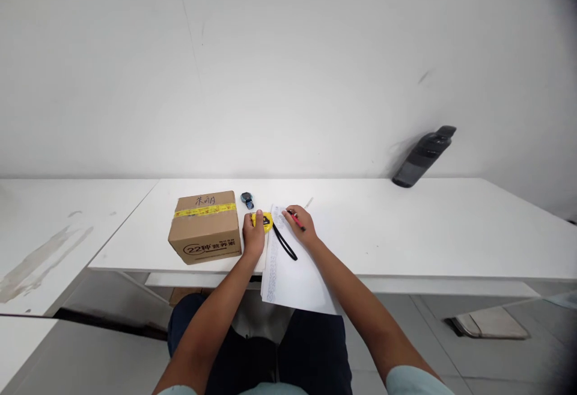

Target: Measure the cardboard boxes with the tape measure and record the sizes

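1. Cardboard box [205,226] with yellow tape across its top: on the desk [406,232], left of both hands.
2. Small watch [247,199]: on the desk, just beyond the box's right side.
3. Left hand [253,235]: fingers grasping the yellow tape measure [267,221], at the paper's left edge; its black strap [285,243] trails over the sheet.
4. Paper [300,284]: patterned left border, near end overhanging the desk's front edge.
5. Right hand [304,226]: fingers closed around a red-and-black pen [296,220], over the paper; tip contact unclear.
6. Dark bottle [421,157]: rear of desk, near the wall.
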Tool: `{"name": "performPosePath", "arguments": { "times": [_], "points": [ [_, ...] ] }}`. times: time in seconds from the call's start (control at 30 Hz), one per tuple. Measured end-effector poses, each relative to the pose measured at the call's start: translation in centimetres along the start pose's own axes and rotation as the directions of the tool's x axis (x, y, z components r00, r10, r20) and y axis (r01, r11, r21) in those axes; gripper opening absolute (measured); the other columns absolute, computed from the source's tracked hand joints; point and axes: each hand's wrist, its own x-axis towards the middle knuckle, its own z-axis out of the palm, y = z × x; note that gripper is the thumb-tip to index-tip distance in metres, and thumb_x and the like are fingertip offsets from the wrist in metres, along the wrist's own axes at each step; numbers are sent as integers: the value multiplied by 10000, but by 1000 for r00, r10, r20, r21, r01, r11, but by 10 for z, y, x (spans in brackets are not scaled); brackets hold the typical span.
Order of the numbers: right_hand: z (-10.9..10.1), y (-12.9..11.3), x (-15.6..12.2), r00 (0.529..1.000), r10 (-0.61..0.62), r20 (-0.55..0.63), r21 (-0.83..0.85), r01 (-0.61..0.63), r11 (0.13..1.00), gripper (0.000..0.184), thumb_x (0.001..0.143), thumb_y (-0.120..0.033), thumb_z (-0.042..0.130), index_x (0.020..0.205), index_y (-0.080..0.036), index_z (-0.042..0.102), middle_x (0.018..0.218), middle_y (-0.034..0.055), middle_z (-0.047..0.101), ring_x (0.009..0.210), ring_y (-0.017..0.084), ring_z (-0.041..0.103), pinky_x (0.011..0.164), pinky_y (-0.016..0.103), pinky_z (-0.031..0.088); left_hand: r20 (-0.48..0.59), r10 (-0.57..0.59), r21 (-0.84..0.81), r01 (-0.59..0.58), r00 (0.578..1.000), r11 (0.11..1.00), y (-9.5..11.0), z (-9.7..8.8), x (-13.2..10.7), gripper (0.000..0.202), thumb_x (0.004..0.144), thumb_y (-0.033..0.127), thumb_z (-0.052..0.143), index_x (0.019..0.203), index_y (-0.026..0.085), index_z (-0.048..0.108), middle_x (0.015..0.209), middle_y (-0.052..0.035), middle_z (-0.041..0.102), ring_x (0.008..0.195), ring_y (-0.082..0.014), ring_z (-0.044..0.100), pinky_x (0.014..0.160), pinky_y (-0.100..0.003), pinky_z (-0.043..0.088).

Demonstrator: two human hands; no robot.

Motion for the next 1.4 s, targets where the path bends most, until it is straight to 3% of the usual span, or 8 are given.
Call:
{"name": "performPosePath", "arguments": {
  "times": [0.2,0.33,0.47,0.53,0.7,0.87,1.03,1.4],
  "points": [
    [-5,-19,-7,1000,0,4,-109,1,994,625,834,-163,494,1456,-129,438,1292,196,543,951,258,604,831,389,477,245,201,22,-212,949,977,23,-28,-66,343,850,534,632,937,203,614,854,-36,682,794,-192,645,723,-300,504],
    [-25,-42,-45,976,-79,202,173,44,984,702,879,-359,572,1518,-193,332,1275,148,551,843,212,608,851,414,505,357,643,-95,-659,677,746,48,-77,-110,469,850,624,627,1108,233,608,1011,-70,723,922,-212,680,801,-339,537],
    [-40,-71,-108,563,-360,744,592,-307,745,692,902,-731,438,1332,-202,552,1134,132,652,929,234,656,808,379,529,453,874,9,-981,175,192,86,-121,-114,540,889,624,573,1250,224,534,1019,-62,757,1006,-205,684,1036,-384,433],
    [-37,-86,-134,410,-435,802,594,-471,652,795,829,-832,430,1273,-188,575,915,107,691,741,212,669,620,310,516,586,803,104,-993,103,52,98,-134,-107,457,952,572,502,1226,213,568,1027,-56,760,1034,-203,678,1142,-411,320],
    [-19,-113,-156,659,-246,711,674,-539,505,623,776,-603,755,1235,-218,583,821,8,625,557,67,505,512,183,392,664,700,203,-964,263,170,91,-159,-98,788,816,789,465,1370,230,486,1324,-158,624,1279,-321,540,1176,-547,224],
    [-12,-122,-148,793,-228,566,781,-426,458,762,736,-425,853,1381,-326,459,1019,10,624,690,88,560,632,221,467,464,274,188,-395,843,899,75,-176,-118,672,927,719,315,1297,202,533,1196,-163,643,1103,-281,606,959,-442,452],
    [-12,-128,-150,753,-356,553,745,-256,616,725,816,-337,793,1441,-342,425,1234,45,596,1059,178,615,942,339,494,605,-106,-140,236,789,962,74,-171,-130,612,894,749,396,774,177,576,600,-9,532,581,-136,475,622,-285,400],
    [-46,-90,-111,975,-173,138,730,18,683,678,766,-368,810,1373,-342,509,1287,56,572,1145,221,584,973,386,517,335,-244,-417,376,910,828,95,-245,-68,407,757,445,774,645,188,479,538,78,339,486,-69,349,536,-232,406]
  ]
}}
